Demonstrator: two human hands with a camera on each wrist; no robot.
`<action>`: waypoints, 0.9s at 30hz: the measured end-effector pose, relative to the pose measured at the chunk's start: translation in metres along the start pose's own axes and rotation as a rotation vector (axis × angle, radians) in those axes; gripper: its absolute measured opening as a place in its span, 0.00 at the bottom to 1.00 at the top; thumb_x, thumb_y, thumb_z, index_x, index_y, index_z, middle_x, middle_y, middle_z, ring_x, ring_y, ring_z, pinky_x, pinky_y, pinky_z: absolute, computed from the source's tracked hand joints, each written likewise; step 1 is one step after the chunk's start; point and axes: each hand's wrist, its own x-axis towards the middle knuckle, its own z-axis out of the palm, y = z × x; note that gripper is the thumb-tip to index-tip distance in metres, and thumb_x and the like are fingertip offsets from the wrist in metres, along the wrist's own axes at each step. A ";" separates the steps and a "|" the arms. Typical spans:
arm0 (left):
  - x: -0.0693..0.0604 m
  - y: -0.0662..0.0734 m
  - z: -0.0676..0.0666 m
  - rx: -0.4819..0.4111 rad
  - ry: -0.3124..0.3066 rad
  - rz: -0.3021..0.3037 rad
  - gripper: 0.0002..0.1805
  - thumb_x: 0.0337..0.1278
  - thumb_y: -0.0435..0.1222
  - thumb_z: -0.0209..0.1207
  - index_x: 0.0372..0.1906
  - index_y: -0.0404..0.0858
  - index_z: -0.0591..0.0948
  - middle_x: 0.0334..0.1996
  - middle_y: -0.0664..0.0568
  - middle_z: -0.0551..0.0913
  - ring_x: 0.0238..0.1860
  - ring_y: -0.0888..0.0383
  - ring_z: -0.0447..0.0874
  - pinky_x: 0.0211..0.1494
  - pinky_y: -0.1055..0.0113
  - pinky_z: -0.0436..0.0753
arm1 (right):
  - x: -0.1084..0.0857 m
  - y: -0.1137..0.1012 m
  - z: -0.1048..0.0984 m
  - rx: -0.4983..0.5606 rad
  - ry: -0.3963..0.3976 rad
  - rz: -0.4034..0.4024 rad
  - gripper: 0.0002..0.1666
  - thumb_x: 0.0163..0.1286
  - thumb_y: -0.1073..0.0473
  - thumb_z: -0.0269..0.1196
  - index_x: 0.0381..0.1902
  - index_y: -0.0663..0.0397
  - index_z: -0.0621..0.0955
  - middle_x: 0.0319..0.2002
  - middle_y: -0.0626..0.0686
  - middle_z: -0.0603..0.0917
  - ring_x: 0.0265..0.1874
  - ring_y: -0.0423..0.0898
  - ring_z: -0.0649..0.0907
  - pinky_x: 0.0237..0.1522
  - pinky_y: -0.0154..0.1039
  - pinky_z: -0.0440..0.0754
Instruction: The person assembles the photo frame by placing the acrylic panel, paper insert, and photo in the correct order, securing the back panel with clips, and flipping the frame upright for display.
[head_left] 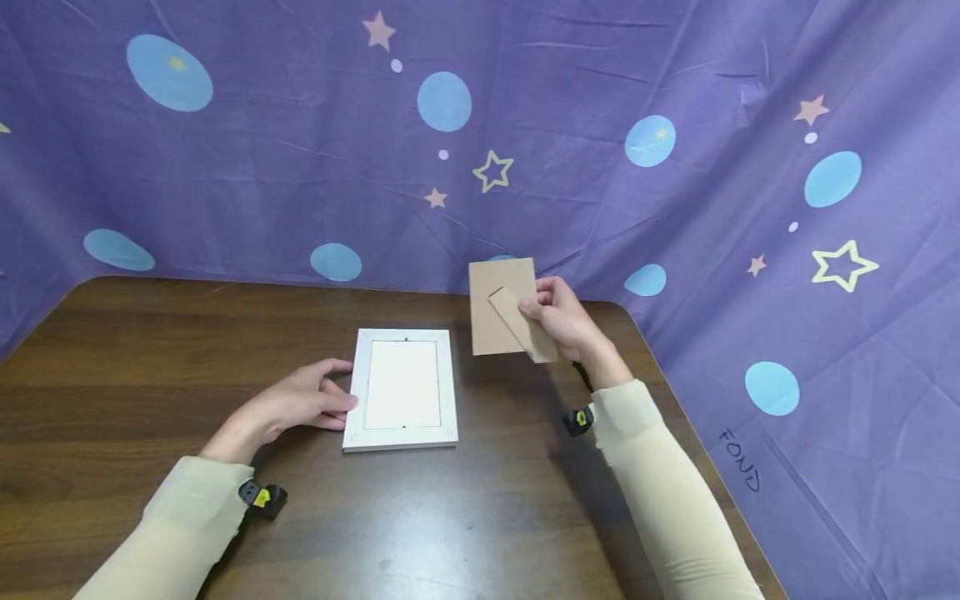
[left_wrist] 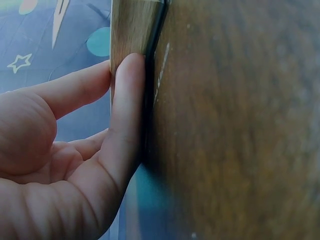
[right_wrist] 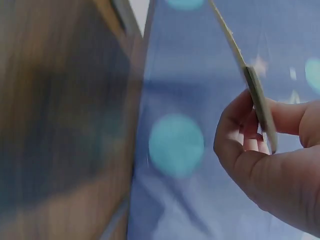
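Observation:
A white picture frame [head_left: 354,392] lies flat on the brown table, with a pale panel [head_left: 405,383] inside its border. My left hand [head_left: 303,398] rests at the frame's left edge, thumb by the upper rim and fairly straight fingers along the side. Close up in the left wrist view, the frame's wood-toned side [left_wrist: 132,30] meets those fingers. Above the table to the right, my right hand [head_left: 566,321] pinches a brown backing board [head_left: 487,321] by its slanted easel leg. Edge-on in the right wrist view, the board [right_wrist: 230,37] shows as a thin strip between thumb and fingers.
Behind the dark wooden table [head_left: 150,367] hangs a purple curtain [head_left: 300,142] with stars and blue ovals, which also runs down the right side. Handwriting [head_left: 740,461] marks the curtain at the right. A black wrist device [head_left: 264,497] sits at my left cuff.

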 end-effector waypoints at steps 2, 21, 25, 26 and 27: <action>-0.001 0.000 0.000 -0.001 0.002 0.000 0.44 0.72 0.30 0.64 0.82 0.27 0.52 0.50 0.34 0.81 0.41 0.53 0.89 0.48 0.59 0.93 | -0.001 0.000 0.023 0.015 -0.030 -0.011 0.21 0.78 0.69 0.60 0.63 0.67 0.66 0.41 0.55 0.79 0.33 0.45 0.84 0.36 0.36 0.89; 0.000 0.001 -0.003 -0.023 -0.017 0.014 0.45 0.71 0.29 0.64 0.82 0.26 0.51 0.48 0.35 0.83 0.39 0.53 0.88 0.45 0.60 0.94 | -0.024 0.031 0.126 0.049 -0.132 -0.003 0.21 0.74 0.71 0.64 0.58 0.65 0.67 0.39 0.51 0.71 0.41 0.45 0.74 0.42 0.33 0.75; 0.000 0.004 -0.004 -0.018 -0.016 0.000 0.45 0.71 0.29 0.65 0.82 0.27 0.52 0.48 0.35 0.83 0.39 0.53 0.88 0.46 0.60 0.94 | -0.028 0.033 0.130 0.040 -0.145 0.009 0.21 0.73 0.71 0.64 0.57 0.65 0.67 0.40 0.51 0.69 0.42 0.45 0.72 0.42 0.33 0.74; -0.001 0.004 -0.004 -0.019 -0.016 -0.002 0.45 0.71 0.29 0.65 0.82 0.27 0.52 0.48 0.35 0.82 0.39 0.53 0.88 0.46 0.60 0.94 | -0.029 0.034 0.131 0.041 -0.149 0.011 0.21 0.73 0.71 0.64 0.57 0.64 0.67 0.40 0.51 0.68 0.43 0.45 0.71 0.43 0.33 0.74; -0.001 0.004 -0.004 -0.022 -0.017 -0.004 0.45 0.71 0.29 0.64 0.82 0.27 0.52 0.48 0.35 0.82 0.39 0.53 0.88 0.46 0.60 0.94 | -0.030 0.034 0.132 0.041 -0.153 0.013 0.21 0.73 0.71 0.65 0.56 0.64 0.67 0.40 0.51 0.67 0.43 0.45 0.71 0.43 0.33 0.74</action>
